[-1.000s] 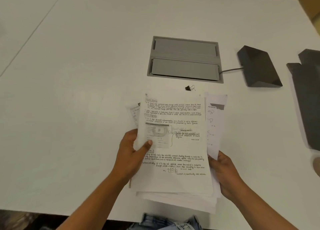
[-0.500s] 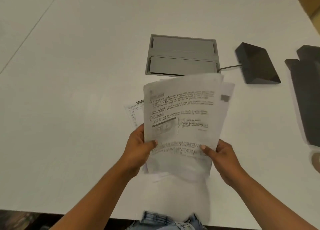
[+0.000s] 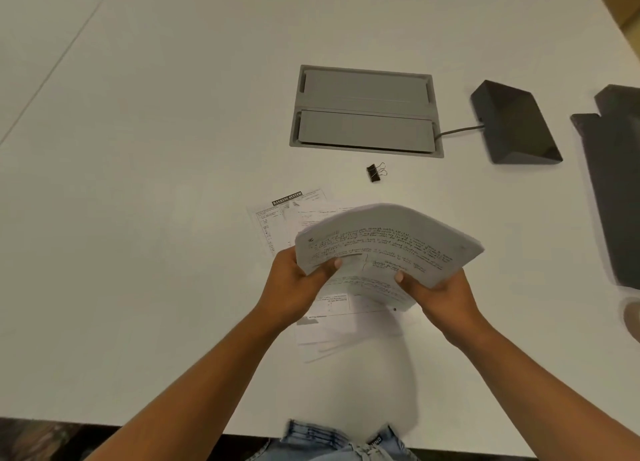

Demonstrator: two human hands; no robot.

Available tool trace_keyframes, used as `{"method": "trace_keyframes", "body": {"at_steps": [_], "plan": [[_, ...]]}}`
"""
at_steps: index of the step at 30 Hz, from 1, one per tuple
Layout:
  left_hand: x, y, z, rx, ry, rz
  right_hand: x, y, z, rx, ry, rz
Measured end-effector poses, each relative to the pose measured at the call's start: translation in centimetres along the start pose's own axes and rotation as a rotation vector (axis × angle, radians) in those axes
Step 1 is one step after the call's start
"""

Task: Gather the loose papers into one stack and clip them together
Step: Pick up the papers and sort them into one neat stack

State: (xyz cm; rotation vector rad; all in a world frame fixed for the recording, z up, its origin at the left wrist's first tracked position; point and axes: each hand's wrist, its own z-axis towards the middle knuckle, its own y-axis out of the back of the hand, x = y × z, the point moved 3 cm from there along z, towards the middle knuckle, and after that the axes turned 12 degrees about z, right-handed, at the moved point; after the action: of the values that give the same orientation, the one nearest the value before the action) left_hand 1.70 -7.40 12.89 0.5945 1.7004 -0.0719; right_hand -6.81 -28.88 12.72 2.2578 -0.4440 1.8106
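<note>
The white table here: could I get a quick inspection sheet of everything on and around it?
Surface: white table, with a grey recessed hatch.
Job's things: handwritten paper stack lifted and bowed; printed loose sheets lying flat beneath; small black binder clip unused beyond them.
Clutter: dark wedge-shaped box; dark flat object at right edge.
Hands: left hand and right hand both grip the stack.
Cables: grey cable from hatch to box.
Surroundings: blue jeans at the near edge.
</note>
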Motion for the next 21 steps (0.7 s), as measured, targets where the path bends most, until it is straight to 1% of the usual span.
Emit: {"method": "trace_keyframes", "body": {"at_steps": [5,8,13,21], "plan": [[1.2,-0.7,0.2,0.000,0.037,0.054,-1.5,0.2,0.0,0.013,-0.037,-0.083],[1.6,-1.1,0.2,-0.009,0.017,0.081,-2.2,0.3,-0.3,0.018,-0.052,-0.157],[1.3,-2.8,0.5,-0.001,-0.023,0.087,-3.0,2.1,-0.8,-0.044,-0.032,-0.193],[1.5,-6.4,1.3,0.103,-0.025,0.118,-3.1,5.5,-1.9,-0.135,-0.013,-0.209]]}}
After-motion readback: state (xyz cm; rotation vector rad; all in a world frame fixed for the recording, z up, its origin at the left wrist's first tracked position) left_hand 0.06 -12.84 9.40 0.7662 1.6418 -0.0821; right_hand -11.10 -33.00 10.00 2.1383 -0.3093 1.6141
